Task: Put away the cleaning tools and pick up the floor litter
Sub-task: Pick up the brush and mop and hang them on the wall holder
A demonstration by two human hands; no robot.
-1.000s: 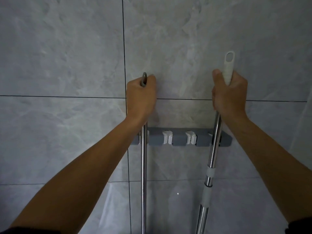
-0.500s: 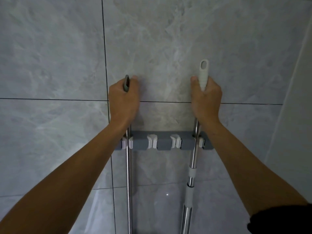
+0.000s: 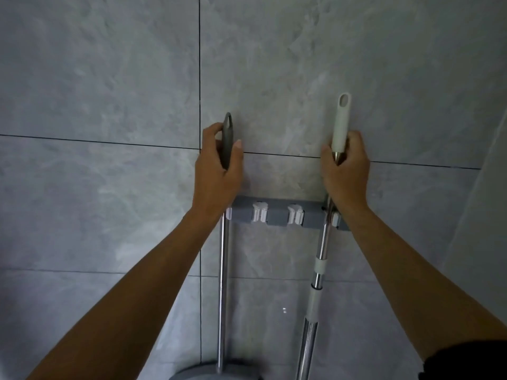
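Steel, both shafts: the grey-capped pole (image 3: 223,270) stands at the leftmost clip of the wall rack (image 3: 277,215), the white-capped pole (image 3: 323,242) at the rightmost. The left hand (image 3: 216,163) curls fingers and thumb round the grey cap; the right hand (image 3: 345,171) wraps the white grip. Both poles seem seated, though the wrists hide those clips. The hanging step is nearly done; next, both hands must let go gently and check that the poles hang.

Left hand (image 3: 216,175) grips grey handle (image 3: 227,133); right hand (image 3: 348,172) grips white handle (image 3: 341,119).

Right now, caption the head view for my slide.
Left hand holds the grey-capped handle, right hand the white-capped handle, both at end clips of the wall rack.
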